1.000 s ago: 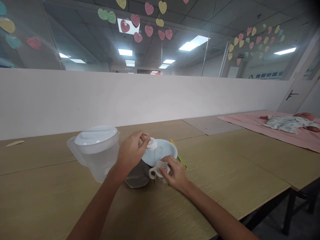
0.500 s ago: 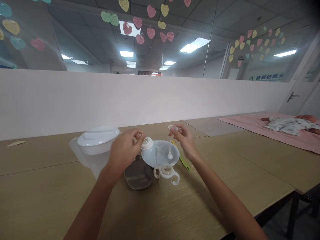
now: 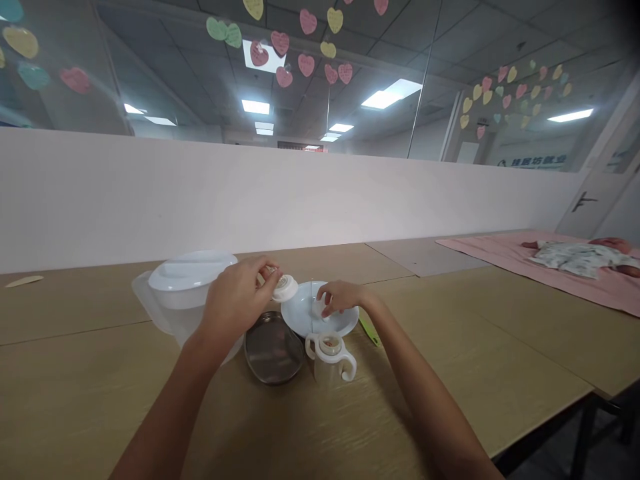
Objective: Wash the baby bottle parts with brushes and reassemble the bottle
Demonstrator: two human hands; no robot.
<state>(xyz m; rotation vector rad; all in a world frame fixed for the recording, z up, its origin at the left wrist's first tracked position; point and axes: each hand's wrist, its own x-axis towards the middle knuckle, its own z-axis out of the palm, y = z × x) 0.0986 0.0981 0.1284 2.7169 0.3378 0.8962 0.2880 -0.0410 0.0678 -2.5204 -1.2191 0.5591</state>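
Note:
My left hand (image 3: pixel 250 287) pinches a white bottle collar (image 3: pixel 285 288) by its teat side, above the left rim of a pale blue bowl (image 3: pixel 345 325). My right hand (image 3: pixel 340 298) reaches over the bowl, palm down with fingers curled. At its fingertips is a small whitish piece (image 3: pixel 319 307), partly covered, whose kind I cannot make out. A clear bottle with two white handles (image 3: pixel 330 360) stands upright without its top in front of the bowl. Left of it lies a metal tray (image 3: pixel 274 357).
A lidded white plastic pitcher (image 3: pixel 187 287) stands behind my left forearm. A green-handled utensil (image 3: pixel 369 331) lies right of the bowl. On the far right, a doll-like figure in patterned clothing (image 3: pixel 570 255) lies on a pink cloth (image 3: pixel 505 257). A white wall (image 3: pixel 300 200) backs the table.
My right hand has lowered into the bowl; the weighted straw it held up no longer shows clearly. My left hand has shifted slightly left with the collar.

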